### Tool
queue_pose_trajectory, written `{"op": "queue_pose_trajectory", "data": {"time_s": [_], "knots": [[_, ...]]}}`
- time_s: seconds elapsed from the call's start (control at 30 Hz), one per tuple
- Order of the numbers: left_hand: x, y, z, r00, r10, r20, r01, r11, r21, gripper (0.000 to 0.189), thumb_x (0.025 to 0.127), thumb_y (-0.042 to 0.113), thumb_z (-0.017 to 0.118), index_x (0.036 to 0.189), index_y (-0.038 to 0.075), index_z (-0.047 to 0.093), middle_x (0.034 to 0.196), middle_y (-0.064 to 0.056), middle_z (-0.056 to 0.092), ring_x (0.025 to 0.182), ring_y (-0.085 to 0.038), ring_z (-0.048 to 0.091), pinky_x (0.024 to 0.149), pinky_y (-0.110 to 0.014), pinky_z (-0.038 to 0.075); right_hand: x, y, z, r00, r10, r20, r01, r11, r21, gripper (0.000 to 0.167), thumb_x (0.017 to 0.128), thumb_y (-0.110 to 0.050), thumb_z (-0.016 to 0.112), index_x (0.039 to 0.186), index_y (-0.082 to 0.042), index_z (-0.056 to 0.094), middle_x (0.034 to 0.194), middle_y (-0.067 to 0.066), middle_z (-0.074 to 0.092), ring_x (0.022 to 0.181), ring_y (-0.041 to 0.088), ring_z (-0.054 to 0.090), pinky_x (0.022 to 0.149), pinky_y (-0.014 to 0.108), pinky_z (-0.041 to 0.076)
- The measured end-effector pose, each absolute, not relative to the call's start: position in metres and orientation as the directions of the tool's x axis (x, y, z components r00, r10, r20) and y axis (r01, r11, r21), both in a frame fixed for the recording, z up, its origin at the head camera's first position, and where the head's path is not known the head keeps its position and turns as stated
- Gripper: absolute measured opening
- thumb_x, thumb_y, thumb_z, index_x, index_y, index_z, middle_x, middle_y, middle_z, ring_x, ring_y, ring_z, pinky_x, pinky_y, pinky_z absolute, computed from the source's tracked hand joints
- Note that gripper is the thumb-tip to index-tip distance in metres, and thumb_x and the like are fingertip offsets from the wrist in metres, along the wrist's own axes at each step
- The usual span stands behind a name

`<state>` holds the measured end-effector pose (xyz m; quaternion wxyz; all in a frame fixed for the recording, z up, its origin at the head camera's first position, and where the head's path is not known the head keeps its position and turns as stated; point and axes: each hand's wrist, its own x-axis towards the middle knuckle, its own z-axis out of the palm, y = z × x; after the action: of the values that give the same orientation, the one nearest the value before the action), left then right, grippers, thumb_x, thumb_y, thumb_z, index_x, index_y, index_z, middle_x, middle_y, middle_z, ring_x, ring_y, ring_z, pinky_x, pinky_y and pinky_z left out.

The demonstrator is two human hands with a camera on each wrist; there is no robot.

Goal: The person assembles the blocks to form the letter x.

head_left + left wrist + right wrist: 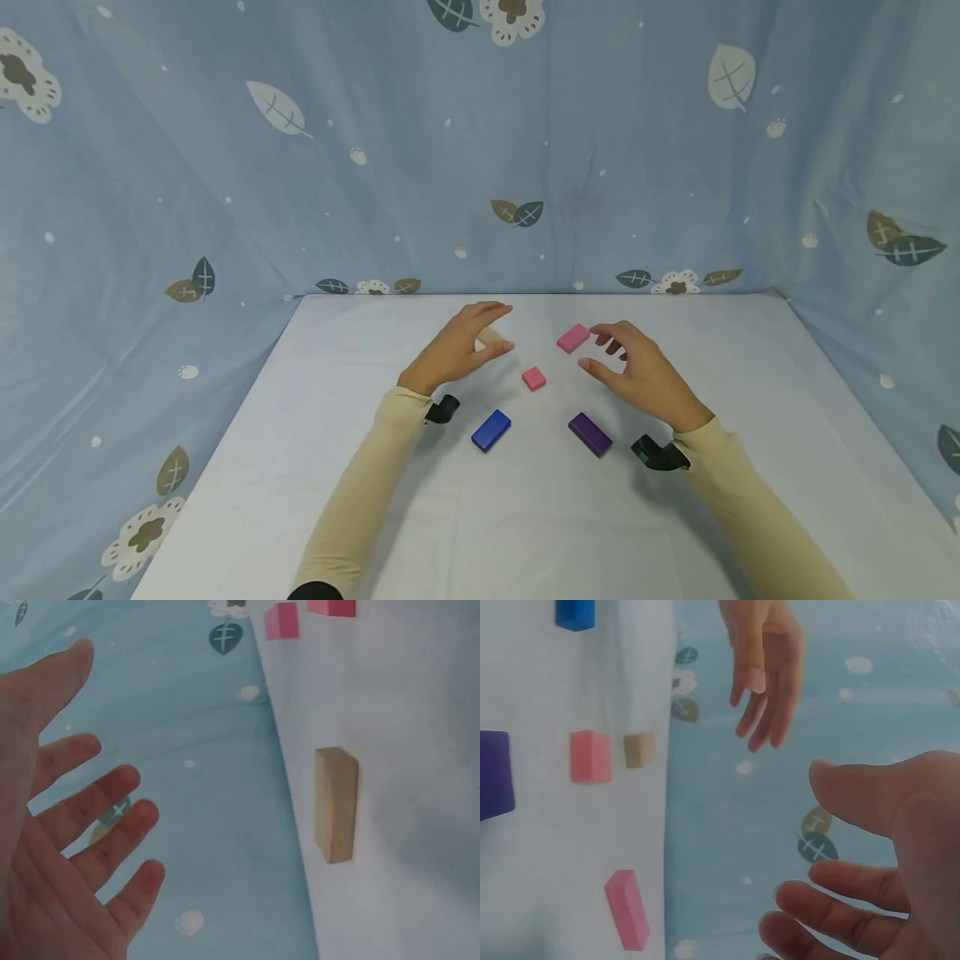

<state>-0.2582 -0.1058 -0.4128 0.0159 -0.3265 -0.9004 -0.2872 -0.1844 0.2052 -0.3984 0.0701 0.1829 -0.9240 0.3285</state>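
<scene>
My left hand (455, 343) hovers over the back of the white table, fingers extended and holding nothing. Just beyond its thumb lies a plain wooden block (491, 336) (336, 806), partly covered by the hand in the head view. Across from it, my right hand (639, 371) is raised with loosely bent fingers and an empty palm. A pink block (573, 338) (628, 910) is nearest to its fingertips. Between the two hands sits a small coral-red block (534, 379) (591, 757). Closer to me are a blue block (491, 431) and a dark purple block (590, 435).
A white cloth covers the table (465, 533). Behind it and along both sides hangs a blue curtain (420, 167) printed with leaves and flowers. Both forearms, in cream sleeves (367, 492), reach in from the front, with black wrist cameras (660, 454) below the hands.
</scene>
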Motion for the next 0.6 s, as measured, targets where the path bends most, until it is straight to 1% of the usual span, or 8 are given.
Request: {"op": "queue_pose_trajectory", "data": {"time_s": [0.2,0.3,0.5,0.6], "knots": [[-0.262,-0.102,-0.414,-0.785,0.602,0.146,0.578,0.626,0.523,0.066,0.1,0.046,0.066,0.157,0.019,0.046,0.161,-0.007,0.045,0.15,-0.029,0.042,0.122,-0.051,0.038,-0.177,0.21,-0.403,-0.931,-0.292,0.217,-0.364,0.721,-0.589,0.053,0.096,-0.031,0.075,0.137,-0.001,0.059,0.119,0.013,0.065,0.104,0.031,0.061,0.092,0.053,0.054],[-0.264,-0.1,-0.416,-0.78,0.615,0.116,0.572,0.625,0.531,0.065,0.1,0.046,0.067,0.156,0.019,0.048,0.16,-0.008,0.047,0.149,-0.029,0.043,0.122,-0.052,0.038,-0.173,0.212,-0.407,-0.933,-0.298,0.204,-0.36,0.726,-0.587,0.053,0.096,-0.03,0.075,0.137,-0.001,0.059,0.12,0.014,0.066,0.103,0.031,0.061,0.091,0.052,0.054],[-0.27,-0.097,-0.424,-0.756,0.651,0.072,0.582,0.617,0.53,0.064,0.1,0.044,0.067,0.156,0.02,0.048,0.16,-0.007,0.047,0.149,-0.027,0.043,0.122,-0.05,0.038,-0.166,0.216,-0.416,-0.935,-0.304,0.185,-0.353,0.732,-0.583,0.052,0.095,-0.028,0.077,0.137,-0.002,0.06,0.118,0.016,0.066,0.101,0.03,0.061,0.088,0.051,0.055],[-0.273,-0.095,-0.428,-0.738,0.673,0.056,0.592,0.606,0.531,0.064,0.1,0.041,0.068,0.156,0.018,0.048,0.159,-0.007,0.047,0.149,-0.026,0.044,0.122,-0.049,0.039,-0.163,0.218,-0.422,-0.936,-0.307,0.17,-0.346,0.731,-0.588,0.052,0.094,-0.028,0.077,0.137,-0.002,0.061,0.118,0.015,0.067,0.1,0.03,0.061,0.087,0.05,0.055]]}}
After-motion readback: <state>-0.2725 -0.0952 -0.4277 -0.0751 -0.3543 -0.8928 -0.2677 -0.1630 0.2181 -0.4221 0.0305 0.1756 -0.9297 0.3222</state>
